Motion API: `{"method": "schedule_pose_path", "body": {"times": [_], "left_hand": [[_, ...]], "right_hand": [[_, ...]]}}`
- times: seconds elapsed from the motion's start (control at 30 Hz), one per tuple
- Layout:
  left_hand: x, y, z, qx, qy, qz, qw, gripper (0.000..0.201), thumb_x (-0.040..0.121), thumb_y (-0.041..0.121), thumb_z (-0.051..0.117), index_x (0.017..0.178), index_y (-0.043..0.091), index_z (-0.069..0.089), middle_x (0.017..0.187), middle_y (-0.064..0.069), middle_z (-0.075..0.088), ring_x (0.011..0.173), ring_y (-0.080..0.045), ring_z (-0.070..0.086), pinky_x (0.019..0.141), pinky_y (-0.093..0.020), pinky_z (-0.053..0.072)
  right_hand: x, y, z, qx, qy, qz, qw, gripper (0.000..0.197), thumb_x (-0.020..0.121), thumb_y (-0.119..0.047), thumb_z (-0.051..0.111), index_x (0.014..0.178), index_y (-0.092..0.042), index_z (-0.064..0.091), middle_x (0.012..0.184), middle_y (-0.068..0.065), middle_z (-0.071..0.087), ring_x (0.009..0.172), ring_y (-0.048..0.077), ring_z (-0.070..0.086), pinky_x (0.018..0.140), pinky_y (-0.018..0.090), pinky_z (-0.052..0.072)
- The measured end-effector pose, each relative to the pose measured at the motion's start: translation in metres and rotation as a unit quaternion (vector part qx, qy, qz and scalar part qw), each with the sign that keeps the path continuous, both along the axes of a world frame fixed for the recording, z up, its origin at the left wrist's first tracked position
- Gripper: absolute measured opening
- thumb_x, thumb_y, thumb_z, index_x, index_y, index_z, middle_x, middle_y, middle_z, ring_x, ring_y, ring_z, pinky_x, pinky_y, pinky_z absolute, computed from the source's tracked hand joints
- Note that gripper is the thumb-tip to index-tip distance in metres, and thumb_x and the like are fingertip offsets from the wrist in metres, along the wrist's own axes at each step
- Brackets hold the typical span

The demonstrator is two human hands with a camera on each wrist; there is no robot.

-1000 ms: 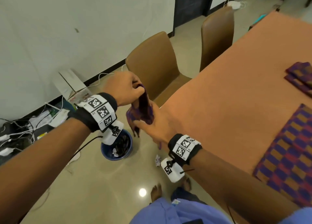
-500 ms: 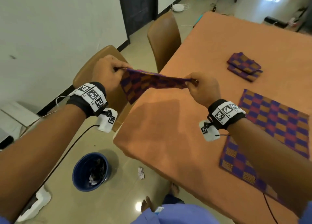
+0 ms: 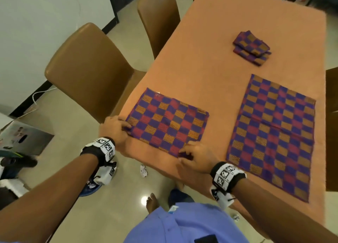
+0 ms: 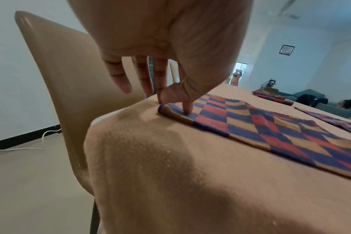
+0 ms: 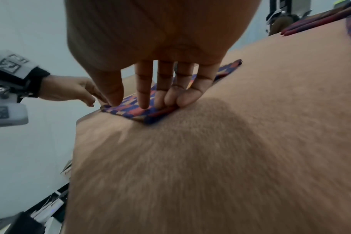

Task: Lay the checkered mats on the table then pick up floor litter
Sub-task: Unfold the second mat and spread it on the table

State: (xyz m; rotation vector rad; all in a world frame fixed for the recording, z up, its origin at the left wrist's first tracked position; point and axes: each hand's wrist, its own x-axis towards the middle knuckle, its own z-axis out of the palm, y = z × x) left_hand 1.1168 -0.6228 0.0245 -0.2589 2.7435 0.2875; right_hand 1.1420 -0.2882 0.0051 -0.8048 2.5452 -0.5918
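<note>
Orange felt-like cloth covers the table (image 3: pixel 210 41), soft enough to dimple under my fingertips. I have the smaller mat (image 3: pixel 167 122) spread near the table's left corner — my left hand (image 3: pixel 115 129) pins its near-left corner with thumb and fingertip, other fingers loose, while my right hand (image 3: pixel 196 158) presses straight fingers on the near-right corner, I judge to flatten it. Beside it lies the larger mat (image 3: pixel 274 133); folded mats (image 3: pixel 251 47) wait farther off.
</note>
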Motion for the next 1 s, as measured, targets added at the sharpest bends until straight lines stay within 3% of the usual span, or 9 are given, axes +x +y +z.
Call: {"method": "schedule_pose_path", "body": {"times": [0.13, 0.27, 0.37, 0.5, 0.57, 0.73, 0.83, 0.93, 1.0], "left_hand": [[-0.018, 0.008, 0.004, -0.012, 0.012, -0.003, 1.000, 0.031, 0.078, 0.023, 0.059, 0.105, 0.035, 0.070, 0.127, 0.001, 0.056, 0.121, -0.028, 0.044, 0.097, -0.046, 0.044], [-0.041, 0.028, 0.005, 0.022, 0.031, -0.022, 0.999, 0.027, 0.082, 0.030, 0.059, 0.107, 0.031, 0.068, 0.124, 0.001, 0.058, 0.120, -0.027, 0.046, 0.097, -0.045, 0.043], [-0.060, 0.049, 0.001, 0.048, 0.034, -0.081, 0.995, 0.033, 0.081, 0.032, 0.061, 0.114, 0.029, 0.065, 0.122, -0.002, 0.058, 0.115, -0.027, 0.050, 0.099, -0.041, 0.041], [-0.073, 0.077, -0.006, 0.060, -0.006, -0.079, 0.995, 0.042, 0.081, 0.035, 0.067, 0.122, 0.031, 0.060, 0.129, -0.002, 0.049, 0.120, -0.027, 0.044, 0.097, -0.045, 0.044], [-0.076, 0.084, -0.011, 0.055, -0.004, -0.059, 0.997, 0.043, 0.079, 0.035, 0.071, 0.121, 0.030, 0.060, 0.129, -0.003, 0.046, 0.119, -0.027, 0.043, 0.094, -0.044, 0.046], [-0.079, 0.084, -0.015, 0.062, -0.004, -0.037, 0.997, 0.041, 0.077, 0.033, 0.073, 0.117, 0.030, 0.060, 0.128, -0.002, 0.044, 0.119, -0.027, 0.042, 0.094, -0.044, 0.047], [-0.078, 0.083, -0.015, 0.068, -0.002, -0.032, 0.997, 0.041, 0.076, 0.033, 0.074, 0.115, 0.030, 0.060, 0.126, -0.001, 0.044, 0.118, -0.026, 0.042, 0.094, -0.044, 0.047], [-0.080, 0.086, -0.014, 0.072, -0.006, -0.016, 0.997, 0.041, 0.076, 0.031, 0.075, 0.115, 0.030, 0.061, 0.126, -0.001, 0.044, 0.118, -0.025, 0.041, 0.094, -0.043, 0.046], [-0.081, 0.089, -0.013, 0.070, -0.008, -0.004, 0.998, 0.041, 0.075, 0.030, 0.076, 0.113, 0.031, 0.061, 0.126, 0.000, 0.044, 0.118, -0.025, 0.041, 0.093, -0.042, 0.045]], "right_hand": [[-0.048, -0.002, 0.000, -0.033, 0.046, -0.110, 0.992, 0.025, 0.085, -0.037, 0.061, 0.102, -0.022, 0.071, 0.089, 0.000, 0.062, 0.081, 0.020, 0.060, 0.071, 0.039, 0.052], [-0.105, -0.003, -0.005, 0.004, 0.056, -0.184, 0.981, 0.040, 0.082, -0.031, 0.064, 0.119, -0.018, 0.063, 0.109, 0.007, 0.061, 0.100, 0.029, 0.058, 0.085, 0.039, 0.050], [-0.133, 0.001, -0.010, 0.051, 0.043, -0.193, 0.979, 0.048, 0.080, -0.035, 0.066, 0.123, -0.016, 0.059, 0.111, 0.009, 0.059, 0.102, 0.032, 0.056, 0.088, 0.042, 0.048], [-0.154, 0.006, -0.017, 0.067, 0.011, -0.208, 0.976, 0.034, 0.077, -0.047, 0.071, 0.099, -0.022, 0.065, 0.100, 0.001, 0.067, 0.092, 0.024, 0.061, 0.075, 0.034, 0.050], [-0.158, 0.007, -0.018, 0.068, 0.016, -0.207, 0.976, 0.029, 0.075, -0.048, 0.074, 0.090, -0.025, 0.063, 0.094, -0.002, 0.067, 0.087, 0.020, 0.061, 0.068, 0.029, 0.045], [-0.151, 0.012, -0.018, 0.031, 0.082, -0.185, 0.979, 0.024, 0.077, -0.033, 0.075, 0.097, -0.026, 0.063, 0.091, -0.007, 0.062, 0.086, 0.016, 0.058, 0.064, 0.026, 0.041], [-0.146, 0.017, -0.021, 0.031, 0.051, -0.188, 0.980, 0.014, 0.080, -0.034, 0.072, 0.092, -0.029, 0.065, 0.078, -0.014, 0.056, 0.079, 0.014, 0.060, 0.062, 0.028, 0.047], [-0.147, 0.020, -0.023, 0.005, 0.015, -0.222, 0.975, 0.028, 0.079, -0.039, 0.073, 0.104, -0.030, 0.063, 0.077, -0.013, 0.059, 0.076, 0.012, 0.060, 0.065, 0.029, 0.050], [-0.149, 0.020, -0.022, 0.001, 0.006, -0.225, 0.974, 0.026, 0.079, -0.040, 0.074, 0.101, -0.029, 0.065, 0.079, -0.013, 0.059, 0.075, 0.012, 0.059, 0.063, 0.028, 0.048]]}}
